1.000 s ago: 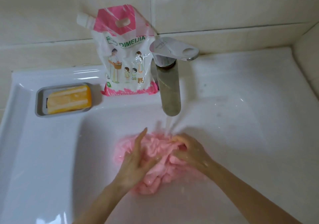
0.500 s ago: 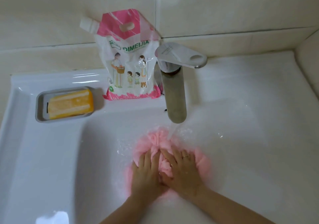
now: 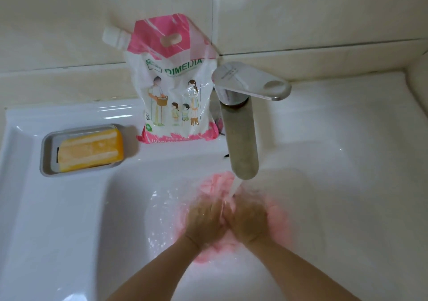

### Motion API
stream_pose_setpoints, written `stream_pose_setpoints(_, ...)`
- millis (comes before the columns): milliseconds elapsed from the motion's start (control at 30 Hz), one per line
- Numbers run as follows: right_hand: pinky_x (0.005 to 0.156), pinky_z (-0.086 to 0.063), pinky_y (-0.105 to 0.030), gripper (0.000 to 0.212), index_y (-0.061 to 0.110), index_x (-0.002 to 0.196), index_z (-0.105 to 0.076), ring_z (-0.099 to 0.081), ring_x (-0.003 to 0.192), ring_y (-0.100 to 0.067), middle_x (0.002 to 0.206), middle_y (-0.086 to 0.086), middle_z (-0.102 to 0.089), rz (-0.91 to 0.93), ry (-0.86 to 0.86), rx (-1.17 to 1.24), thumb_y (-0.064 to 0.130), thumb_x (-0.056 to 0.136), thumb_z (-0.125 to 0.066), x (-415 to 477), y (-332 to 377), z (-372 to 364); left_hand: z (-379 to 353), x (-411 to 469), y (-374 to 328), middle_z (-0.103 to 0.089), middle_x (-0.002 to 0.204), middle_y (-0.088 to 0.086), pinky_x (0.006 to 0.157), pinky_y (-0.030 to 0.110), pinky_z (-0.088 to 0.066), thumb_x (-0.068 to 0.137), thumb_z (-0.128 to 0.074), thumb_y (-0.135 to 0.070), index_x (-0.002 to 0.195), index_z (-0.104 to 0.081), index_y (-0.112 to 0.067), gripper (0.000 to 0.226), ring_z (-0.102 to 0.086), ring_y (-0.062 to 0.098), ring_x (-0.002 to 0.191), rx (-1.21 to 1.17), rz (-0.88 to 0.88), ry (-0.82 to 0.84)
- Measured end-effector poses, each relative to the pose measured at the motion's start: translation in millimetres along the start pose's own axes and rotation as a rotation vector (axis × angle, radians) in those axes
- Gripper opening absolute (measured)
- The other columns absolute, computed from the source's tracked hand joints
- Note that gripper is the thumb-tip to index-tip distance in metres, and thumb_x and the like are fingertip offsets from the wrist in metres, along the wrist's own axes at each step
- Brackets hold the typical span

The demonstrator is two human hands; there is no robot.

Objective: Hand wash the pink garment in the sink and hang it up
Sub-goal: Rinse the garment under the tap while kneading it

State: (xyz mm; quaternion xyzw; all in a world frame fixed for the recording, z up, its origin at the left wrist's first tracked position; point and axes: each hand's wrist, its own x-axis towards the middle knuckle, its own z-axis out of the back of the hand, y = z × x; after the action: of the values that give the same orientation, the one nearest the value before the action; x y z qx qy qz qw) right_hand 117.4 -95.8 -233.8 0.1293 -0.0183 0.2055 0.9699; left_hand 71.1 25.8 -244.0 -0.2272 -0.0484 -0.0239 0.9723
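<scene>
The wet pink garment (image 3: pixel 276 219) lies bunched in the basin of the white sink (image 3: pixel 69 219), right under the steel faucet (image 3: pixel 243 138). Water runs from the spout onto the cloth and my hands. My left hand (image 3: pixel 203 219) and my right hand (image 3: pixel 250 219) sit side by side on top of the garment, touching each other. Their fingers look curled into the cloth, though motion blurs them. Pink fabric shows above, to the right of and below my hands.
On the sink ledge behind the basin stand a pink-and-white detergent pouch (image 3: pixel 173 87) and, further left, a grey soap dish (image 3: pixel 46 159) holding an orange soap bar (image 3: pixel 90 151). Beige wall tiles rise behind and at the right.
My hands went from rubbing the garment between them to pressing on it side by side. The bunched cloth has shifted right, under the running water. Splashes spread to the left.
</scene>
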Motion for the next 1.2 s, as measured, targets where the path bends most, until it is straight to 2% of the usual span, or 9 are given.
stream_pose_setpoints(100,0.051,-0.049,-0.026,0.048,0.011,0.066,-0.068,-0.062,0.049,-0.025,0.054,-0.005,-0.063,-0.116,0.124,0.074,0.043,0.081,-0.036,11,10,16,20,13,-7,-0.07,0.082,0.001,0.057,0.026,-0.052,0.086,-0.041,-0.033,0.108,-0.06,-0.017,0.033,-0.067,0.018,0.07,0.075,0.112,0.185)
stream_pose_setpoints(167,0.063,-0.044,-0.026,0.057,0.011,0.079,-0.07,-0.067,0.074,-0.027,0.076,-0.008,-0.069,-0.302,0.248,0.207,0.049,0.084,-0.028,20,14,29,27,18,-8,-0.067,0.109,0.001,0.075,0.029,-0.052,0.092,-0.043,-0.036,0.131,-0.046,-0.022,0.041,-0.065,0.02,0.091,0.007,0.184,0.249)
stream_pose_setpoints(300,0.074,-0.043,-0.024,0.035,0.039,0.109,-0.058,-0.061,0.092,-0.014,0.095,0.018,-0.065,-0.543,0.315,0.85,0.044,0.075,-0.049,8,0,58,64,-5,-16,-0.05,0.136,-0.011,0.095,0.04,-0.047,0.071,-0.05,-0.075,0.139,-0.016,-0.047,0.081,-0.061,0.017,0.108,-0.621,0.41,0.224)
stream_pose_setpoints(400,0.075,-0.046,-0.023,0.028,0.05,0.111,-0.049,-0.059,0.081,0.008,0.083,0.034,-0.063,-0.468,0.281,0.981,0.036,0.09,-0.061,-18,-11,74,84,-26,-28,-0.062,0.115,-0.011,0.082,0.02,-0.048,0.085,-0.05,-0.063,0.13,-0.031,-0.051,0.05,-0.061,0.002,0.097,-1.062,0.712,0.009)
stream_pose_setpoints(500,0.068,-0.051,-0.032,0.012,0.04,0.097,-0.059,-0.056,0.07,-0.005,0.074,0.018,-0.06,-0.208,0.039,0.445,0.042,0.089,-0.052,-41,-6,70,74,-37,-38,-0.064,0.094,-0.011,0.071,0.025,-0.049,0.091,-0.053,-0.045,0.126,-0.052,-0.036,0.036,-0.062,0.011,0.079,-0.485,0.499,-0.058)
stream_pose_setpoints(600,0.084,-0.051,-0.042,0.041,0.04,0.115,-0.053,-0.056,0.101,-0.023,0.129,-0.002,-0.054,-0.035,0.131,0.215,0.057,0.078,-0.05,-54,-4,50,40,-55,-35,-0.043,0.139,0.01,0.096,0.063,-0.038,0.071,-0.057,-0.055,0.129,-0.053,-0.032,0.063,-0.044,0.036,0.12,-0.036,0.244,0.094)
stream_pose_setpoints(700,0.084,-0.051,-0.042,0.066,0.042,0.141,-0.033,-0.06,0.101,-0.025,0.155,-0.004,-0.029,0.078,0.23,0.151,0.064,0.08,-0.046,-53,-9,35,20,-65,-32,-0.04,0.146,0.018,0.094,0.063,-0.041,0.067,-0.05,-0.048,0.138,-0.043,-0.015,0.078,-0.04,0.037,0.129,0.051,0.301,0.146)
stream_pose_setpoints(1000,0.099,-0.035,-0.039,0.046,0.024,0.125,-0.044,-0.059,0.108,-0.03,0.115,-0.008,-0.066,0.08,0.072,0.058,0.055,0.095,-0.027,-38,-6,1,-2,-41,-23,-0.064,0.085,0.014,0.055,0.037,-0.046,0.086,-0.038,-0.021,0.095,-0.068,-0.004,0.036,-0.06,0.032,0.073,0.236,0.216,-0.044)
stream_pose_setpoints(1200,0.073,-0.054,-0.028,0.048,0.021,0.096,-0.063,-0.067,0.085,-0.02,0.089,0.001,-0.07,0.051,-0.022,0.09,0.05,0.098,-0.026,-18,-7,-3,-11,-21,-10,-0.069,0.075,0.014,0.056,0.036,-0.057,0.102,-0.024,-0.016,0.098,-0.052,-0.005,0.029,-0.069,0.03,0.068,0.113,0.178,0.042)
